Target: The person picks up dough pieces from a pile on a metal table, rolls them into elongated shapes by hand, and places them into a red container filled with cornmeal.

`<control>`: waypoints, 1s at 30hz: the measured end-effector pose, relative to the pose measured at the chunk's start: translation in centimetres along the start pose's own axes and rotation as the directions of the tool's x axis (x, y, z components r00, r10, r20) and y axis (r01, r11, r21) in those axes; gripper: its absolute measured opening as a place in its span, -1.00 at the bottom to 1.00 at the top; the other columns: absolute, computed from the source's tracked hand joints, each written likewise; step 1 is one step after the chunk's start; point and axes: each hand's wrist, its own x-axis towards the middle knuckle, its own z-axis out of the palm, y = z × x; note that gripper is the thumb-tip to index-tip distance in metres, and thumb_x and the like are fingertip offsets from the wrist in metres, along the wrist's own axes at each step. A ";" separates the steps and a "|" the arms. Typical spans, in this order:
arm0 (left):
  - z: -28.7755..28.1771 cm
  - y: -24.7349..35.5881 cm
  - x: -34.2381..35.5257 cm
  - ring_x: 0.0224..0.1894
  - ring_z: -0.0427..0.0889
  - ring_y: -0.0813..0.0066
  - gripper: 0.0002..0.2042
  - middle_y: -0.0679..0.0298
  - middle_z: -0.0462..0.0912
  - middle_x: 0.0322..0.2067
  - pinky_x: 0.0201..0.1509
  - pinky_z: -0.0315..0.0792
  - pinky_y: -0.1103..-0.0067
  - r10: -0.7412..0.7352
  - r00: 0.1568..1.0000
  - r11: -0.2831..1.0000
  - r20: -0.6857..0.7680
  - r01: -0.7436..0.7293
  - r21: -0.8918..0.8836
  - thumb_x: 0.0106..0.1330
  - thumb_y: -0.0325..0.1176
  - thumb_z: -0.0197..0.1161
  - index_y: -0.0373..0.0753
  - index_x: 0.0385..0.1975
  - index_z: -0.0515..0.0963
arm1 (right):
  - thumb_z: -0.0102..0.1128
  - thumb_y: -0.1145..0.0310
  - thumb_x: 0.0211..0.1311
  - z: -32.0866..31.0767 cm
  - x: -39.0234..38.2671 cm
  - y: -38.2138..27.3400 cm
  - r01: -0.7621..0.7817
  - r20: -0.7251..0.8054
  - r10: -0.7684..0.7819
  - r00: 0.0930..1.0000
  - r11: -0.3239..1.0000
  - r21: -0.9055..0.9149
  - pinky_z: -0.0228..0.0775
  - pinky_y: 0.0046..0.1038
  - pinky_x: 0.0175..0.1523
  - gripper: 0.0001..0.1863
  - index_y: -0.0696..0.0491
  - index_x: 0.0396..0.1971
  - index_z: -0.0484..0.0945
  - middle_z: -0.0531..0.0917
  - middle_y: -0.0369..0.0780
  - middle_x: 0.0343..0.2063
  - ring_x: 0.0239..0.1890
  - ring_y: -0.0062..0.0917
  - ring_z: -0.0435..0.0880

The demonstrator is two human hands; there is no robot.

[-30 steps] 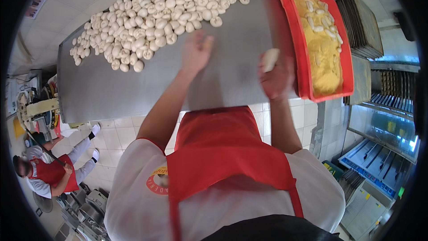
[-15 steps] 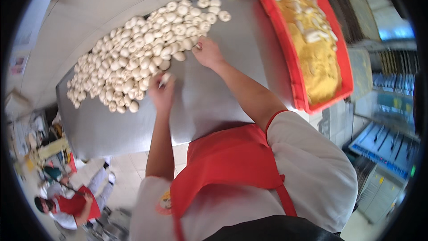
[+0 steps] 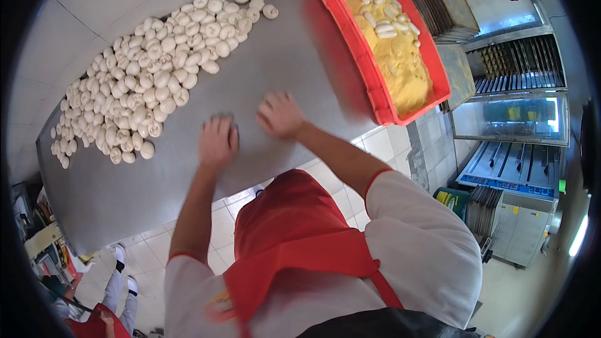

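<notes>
A broad pile of white, rounded dough balls (image 3: 161, 80) covers the far left of the steel table (image 3: 282, 44); several show creases on top. My left hand (image 3: 218, 143) rests palm down on the bare steel to the near right of the pile, its fingers curled inward. Farther right and slightly farther away, my right hand (image 3: 279, 116) is cupped against the table in the same manner. Whatever lies beneath either palm is hidden. The hands are apart from each other and from the pile.
At the table's right end stands a red plastic crate (image 3: 348, 40) holding yellow crumbs (image 3: 410, 87) and white oblong pieces (image 3: 387, 29). Beyond it are stacked trays (image 3: 441, 3) and a rack cabinet (image 3: 519, 66). Another person in a red apron (image 3: 94, 324) is at lower left.
Both hands have drawn back from the pile's edge toward me onto bare table. The white ball seen in my left hand is now out of sight. The whole view has shifted.
</notes>
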 end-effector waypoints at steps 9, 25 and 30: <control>-6.5 2.3 -10.4 0.25 0.50 0.00 -0.47 -0.04 0.52 0.18 0.30 0.40 0.06 -0.311 0.887 0.939 0.341 0.232 0.254 0.46 -0.16 0.31 -0.07 0.41 0.47 | 0.27 0.05 0.45 -5.6 -11.5 1.1 -0.178 0.003 0.180 0.984 0.976 -0.124 0.37 -0.07 0.21 -0.68 -0.01 -0.08 0.62 0.62 -0.14 -0.07 0.06 -0.14 0.59; -2.0 3.7 5.1 0.63 0.09 -0.13 -0.18 -0.08 0.15 0.59 0.66 -0.01 0.02 -0.127 0.989 0.973 0.080 0.108 0.205 0.45 0.12 0.26 -0.27 0.57 0.25 | 0.05 -0.13 0.54 -3.7 3.9 3.4 -0.363 -0.020 0.365 0.931 0.916 -0.173 -0.09 0.04 0.66 -0.16 0.21 0.54 0.24 0.22 0.06 0.57 0.62 0.05 0.12; -5.9 7.3 -9.2 0.59 0.21 -0.24 -0.21 -0.16 0.17 0.58 0.60 0.15 -0.05 -0.146 0.904 0.982 0.402 0.082 0.172 0.36 -0.15 0.38 -0.30 0.55 0.27 | 0.18 0.06 0.49 -7.4 -10.6 -4.0 -0.306 0.076 0.313 0.947 0.948 -0.090 0.05 0.11 0.60 -0.22 0.18 0.54 0.24 0.29 0.05 0.54 0.56 0.09 0.23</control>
